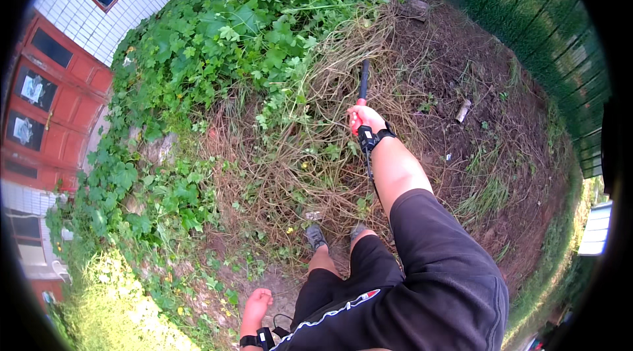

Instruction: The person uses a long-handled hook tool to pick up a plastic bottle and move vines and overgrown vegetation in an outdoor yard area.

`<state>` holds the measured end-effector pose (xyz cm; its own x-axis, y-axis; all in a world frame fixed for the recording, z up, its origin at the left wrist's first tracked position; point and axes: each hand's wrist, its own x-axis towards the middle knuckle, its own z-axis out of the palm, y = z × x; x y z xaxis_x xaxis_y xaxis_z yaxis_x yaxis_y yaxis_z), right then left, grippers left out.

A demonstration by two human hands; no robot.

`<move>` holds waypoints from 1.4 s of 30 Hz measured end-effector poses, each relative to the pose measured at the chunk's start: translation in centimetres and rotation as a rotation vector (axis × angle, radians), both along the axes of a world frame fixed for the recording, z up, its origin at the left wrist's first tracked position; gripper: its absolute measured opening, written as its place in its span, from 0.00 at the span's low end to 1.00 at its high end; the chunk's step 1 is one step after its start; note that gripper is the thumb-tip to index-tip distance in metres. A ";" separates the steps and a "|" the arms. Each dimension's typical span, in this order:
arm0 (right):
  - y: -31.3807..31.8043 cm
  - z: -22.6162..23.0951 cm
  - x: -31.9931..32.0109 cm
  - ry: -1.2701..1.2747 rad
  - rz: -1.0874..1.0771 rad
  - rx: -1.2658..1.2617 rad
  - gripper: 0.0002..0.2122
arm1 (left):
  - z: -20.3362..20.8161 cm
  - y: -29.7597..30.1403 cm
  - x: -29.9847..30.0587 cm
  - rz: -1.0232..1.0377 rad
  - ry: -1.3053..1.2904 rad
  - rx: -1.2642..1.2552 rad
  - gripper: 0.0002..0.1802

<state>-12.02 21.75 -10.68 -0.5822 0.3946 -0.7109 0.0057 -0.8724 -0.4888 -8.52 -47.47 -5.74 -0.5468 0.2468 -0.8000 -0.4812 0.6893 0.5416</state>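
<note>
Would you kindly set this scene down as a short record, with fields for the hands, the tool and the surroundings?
Right hand: closed around the red grip of a long tool
Tool: black shaft pointing ahead over dry stems; contact with them cannot be told
Left hand: low at the person's left side, fingers curled, no held thing visible
Ahead and left: green leafy plants
Right: brown soil with a short pale log piece
Far left: red door
Far right: green fence

Brown ground under dry stems, leafy vines, a pale chunk
</note>
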 end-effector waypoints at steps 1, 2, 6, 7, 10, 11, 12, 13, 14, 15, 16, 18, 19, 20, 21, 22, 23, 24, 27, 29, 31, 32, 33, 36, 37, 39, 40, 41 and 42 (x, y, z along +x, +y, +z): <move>0.1 -0.2 -0.4 0.044 -0.009 0.016 0.05 | -0.7 -0.2 -0.8 -0.007 0.021 0.018 0.08; -0.4 0.0 -0.9 0.053 -0.039 -0.045 0.05 | -1.1 -0.9 -1.3 -0.012 0.035 0.026 0.08; -3.4 0.9 -2.7 -0.005 -0.103 0.053 0.09 | -4.2 -8.3 -1.6 -0.034 -0.044 0.030 0.07; -4.0 1.3 -3.4 0.009 -0.072 0.062 0.09 | -4.7 -10.8 -1.0 -0.018 -0.071 -0.015 0.07; -7.2 3.6 -4.9 -0.024 -0.053 0.093 0.08 | -6.7 -19.5 0.4 0.002 -0.182 -0.165 0.07; -8.3 3.9 -4.7 -0.047 -0.054 0.140 0.08 | -8.7 -23.2 0.8 -0.011 -0.247 -0.222 0.07; -8.8 4.4 -4.1 -0.068 -0.060 0.190 0.07 | -11.1 -26.8 0.9 -0.030 -0.310 -0.275 0.08; -8.6 4.2 -3.1 -0.069 -0.049 0.198 0.07 | -13.4 -30.8 0.7 -0.047 -0.431 -0.096 0.09; -8.9 4.1 -2.3 -0.034 -0.088 0.191 0.05 | -15.5 -35.0 0.5 -0.059 -0.552 0.076 0.09; -9.6 4.3 -1.9 -0.036 -0.101 0.215 0.04 | -16.9 -38.4 0.2 -0.062 -0.669 0.244 0.10; -10.5 4.7 -1.9 -0.029 -0.107 0.240 0.04 | -18.7 -40.8 -0.4 -0.251 -0.523 0.238 0.11; -12.1 4.7 -0.7 -0.033 -0.143 0.289 0.03 | -19.6 -41.5 -2.9 -0.464 -0.323 0.233 0.09; -16.5 5.6 -2.0 -0.031 -0.109 0.280 0.03 | -17.6 -41.7 -1.6 -0.316 -0.270 0.281 0.07; -19.9 6.2 -2.3 -0.030 -0.078 0.268 0.03 | -15.7 -41.7 -2.1 -0.161 -0.226 0.384 0.06; -21.3 6.4 0.0 -0.024 -0.067 0.292 0.04 | -13.1 -38.7 -3.3 -0.086 -0.219 0.395 0.05; -20.5 6.7 0.7 -0.001 -0.083 0.249 0.04 | -10.3 -31.2 -5.9 0.290 -0.439 -0.069 0.06; -20.4 6.6 2.6 -0.102 -0.066 0.308 0.04 | -12.8 -30.2 -7.0 0.153 -0.329 -0.261 0.06; -20.3 8.0 2.9 -0.175 -0.030 0.381 0.03 | -13.0 -28.5 -8.9 0.067 -0.285 -0.220 0.05; -22.2 8.3 5.2 -0.150 -0.045 0.339 0.03 | -11.2 -21.2 -12.9 -0.122 -0.058 -0.049 0.05; -25.6 9.0 5.4 -0.165 -0.044 0.347 0.02 | -9.0 -17.3 -13.5 -0.097 -0.040 0.056 0.07; -25.9 8.8 6.6 -0.180 -0.021 0.356 0.02 | -7.1 -13.1 -13.8 -0.195 -0.002 0.125 0.07; -26.8 8.7 6.9 -0.196 -0.006 0.367 0.03 | -6.7 -12.5 -13.6 -0.207 0.029 0.150 0.06; -27.3 8.9 7.5 -0.195 -0.016 0.322 0.03 | -6.3 -12.0 -13.2 -0.215 0.061 0.174 0.06; -26.6 8.8 9.1 -0.260 0.008 0.338 0.03 | -4.9 -11.1 -11.8 -0.227 0.078 0.180 0.06; -26.6 9.2 9.2 -0.248 0.029 0.305 0.03 | -5.0 -12.0 -11.1 -0.224 0.070 0.151 0.06; -25.4 8.3 10.7 -0.238 0.039 0.292 0.05 | -7.0 -15.4 -9.6 -0.218 0.065 0.090 0.08; -24.4 8.0 11.2 -0.229 0.062 0.297 0.06 | -8.2 -17.7 -8.9 -0.199 0.042 0.036 0.08; -23.4 7.9 11.2 -0.222 0.077 0.319 0.07 | -9.2 -19.9 -8.2 -0.177 0.022 -0.016 0.08; -23.0 7.6 11.3 -0.225 0.090 0.333 0.08 | -9.8 -22.6 -7.0 -0.159 -0.010 -0.074 0.09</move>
<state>-0.74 -1.21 -3.10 -0.4693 0.5790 -0.6667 0.2144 -0.6578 -0.7221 -15.54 -70.05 -15.51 -0.4976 0.2694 -0.8245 -0.3681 0.7951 0.4819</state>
